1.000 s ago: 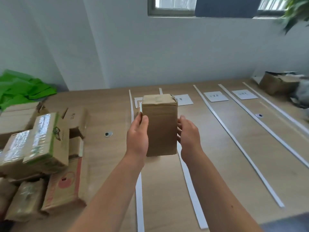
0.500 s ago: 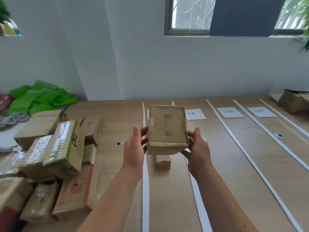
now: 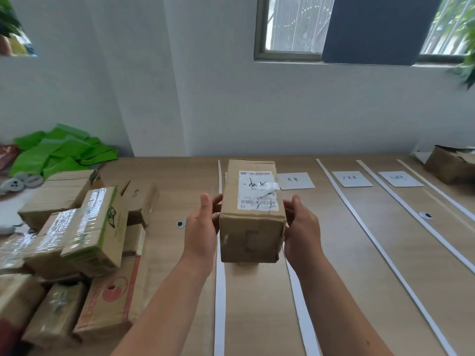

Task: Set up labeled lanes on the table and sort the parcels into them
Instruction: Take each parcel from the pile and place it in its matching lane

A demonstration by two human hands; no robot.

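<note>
Head view: you hold the box [image 3: 253, 222] dead centre, left hand [image 3: 200, 227] and right hand [image 3: 303, 232] clamped on its sides. Strips [image 3: 220, 291] and cards [image 3: 296, 180] are laid (writing unreadable). The pile [image 3: 84, 232] at 9 o'clock awaits sorting.

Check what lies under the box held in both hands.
Only a tan sliver shows below the box, over the table between two white strips. The box hides the rest, so it cannot be identified.
</note>
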